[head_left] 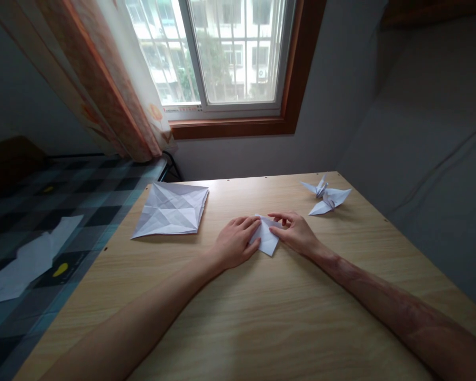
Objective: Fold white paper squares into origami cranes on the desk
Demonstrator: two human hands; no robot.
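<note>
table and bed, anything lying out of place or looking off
The loose white paper pieces on the checked bedding at the left look a bit out of place: they lie unevenly there, while the folded paper and two paper cranes are on the table. I see nothing spilled.

A bare left hand (238, 242) and bare right hand (297, 233), 2 bare forearms (154, 312) tapering toward slim wrists (214, 259)

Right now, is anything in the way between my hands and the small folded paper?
Nothing visible: your left hand rests on the folded paper, your right hand at its right edge. The creased paper lies off left, the paper birds beyond your right hand.
</note>
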